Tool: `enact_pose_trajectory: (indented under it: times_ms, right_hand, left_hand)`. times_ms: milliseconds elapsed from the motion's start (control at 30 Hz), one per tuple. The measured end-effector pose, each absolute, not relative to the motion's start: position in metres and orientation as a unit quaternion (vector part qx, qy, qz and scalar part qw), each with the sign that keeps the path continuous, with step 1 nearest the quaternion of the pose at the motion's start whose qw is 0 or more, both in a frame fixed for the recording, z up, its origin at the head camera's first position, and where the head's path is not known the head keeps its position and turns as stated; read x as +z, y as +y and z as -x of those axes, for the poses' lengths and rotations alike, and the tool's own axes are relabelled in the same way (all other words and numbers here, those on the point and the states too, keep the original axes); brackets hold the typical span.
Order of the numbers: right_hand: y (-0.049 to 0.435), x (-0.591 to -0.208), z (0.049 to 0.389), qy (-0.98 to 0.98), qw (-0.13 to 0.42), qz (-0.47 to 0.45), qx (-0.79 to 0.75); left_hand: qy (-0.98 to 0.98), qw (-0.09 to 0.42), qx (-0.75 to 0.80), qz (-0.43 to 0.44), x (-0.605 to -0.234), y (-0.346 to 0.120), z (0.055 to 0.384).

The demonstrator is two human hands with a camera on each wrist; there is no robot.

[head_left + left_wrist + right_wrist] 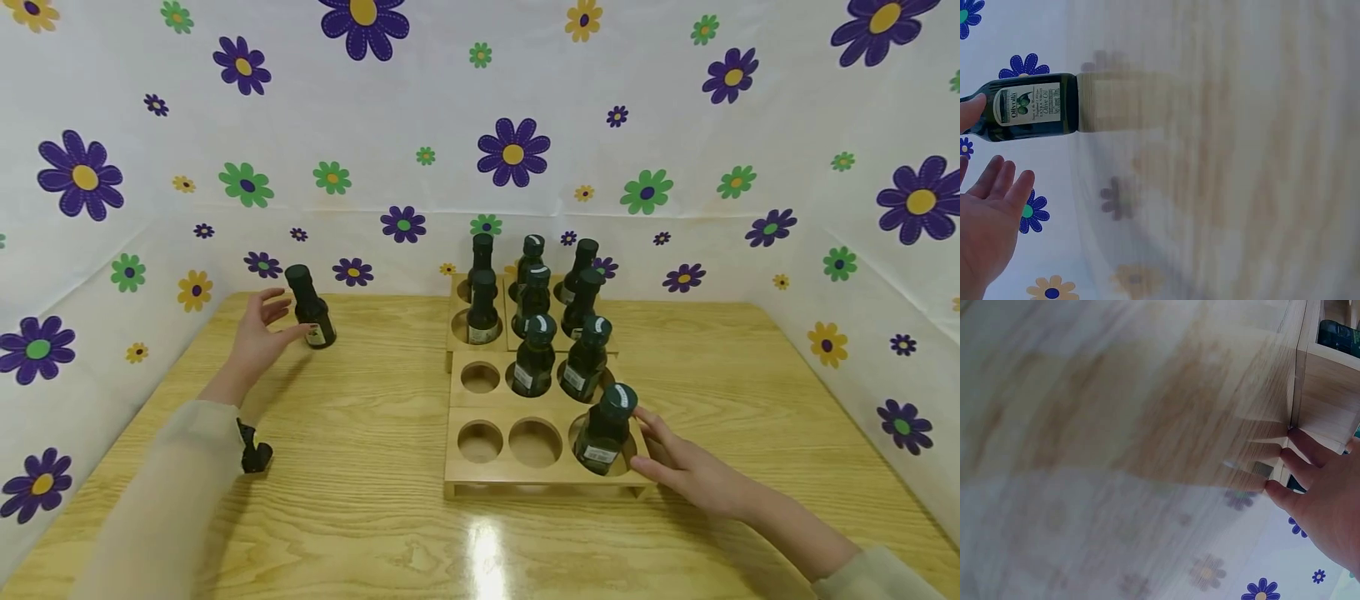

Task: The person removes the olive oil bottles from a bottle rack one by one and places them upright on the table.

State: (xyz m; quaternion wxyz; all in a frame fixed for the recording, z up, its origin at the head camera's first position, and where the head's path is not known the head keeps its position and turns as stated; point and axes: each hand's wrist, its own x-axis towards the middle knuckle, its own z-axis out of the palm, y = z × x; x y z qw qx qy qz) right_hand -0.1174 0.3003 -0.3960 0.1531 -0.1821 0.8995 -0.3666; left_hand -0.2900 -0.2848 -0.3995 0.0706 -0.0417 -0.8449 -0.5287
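Note:
My left hand (262,335) is beside a dark green olive oil bottle (313,312) standing upright at the table's left. Its fingers are spread, and the thumb overlaps the bottle in the head and left wrist views; whether it touches cannot be told. A cream label (1027,104) faces the left wrist camera. My right hand (693,475) rests against the right side of a stepped wooden bottle rack (504,475), fingers extended. Just by it, a green-capped bottle (604,429) leans slightly in the front right hole. In the right wrist view, fingertips (1280,490) touch the rack's side.
Several more dark bottles (535,354) stand in the rack's back and middle rows. Two front holes (535,442) and a left hole (480,377) in the row behind hold no bottle. A flowered white cloth (420,108) surrounds the wooden table (360,500).

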Motion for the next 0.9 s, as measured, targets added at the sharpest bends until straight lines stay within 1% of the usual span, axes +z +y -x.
enact_pose_trajectory:
  times_ms: [267,433,600,900]
  right_hand:
    - [0.301,-0.395,0.117,0.902,0.155,0.179,-0.361]
    - [0.3,-0.395,0.117,0.899,0.161,0.18,-0.365]
    - [0.3,-0.394,0.117,0.899,0.159,0.181,-0.366]
    - [0.3,-0.395,0.117,0.898,0.161,0.178,-0.368]
  left_hand:
    - [-0.839,0.118,-0.53,0.04,-0.39,-0.288,0.264]
    - [-0.826,0.135,-0.542,0.075,-0.385,-0.277,0.244]
    - [-0.803,0.128,-0.564,0.144,-0.381,-0.252,0.225]
    - [-0.786,0.078,-0.571,0.224,-0.367,-0.198,0.202]
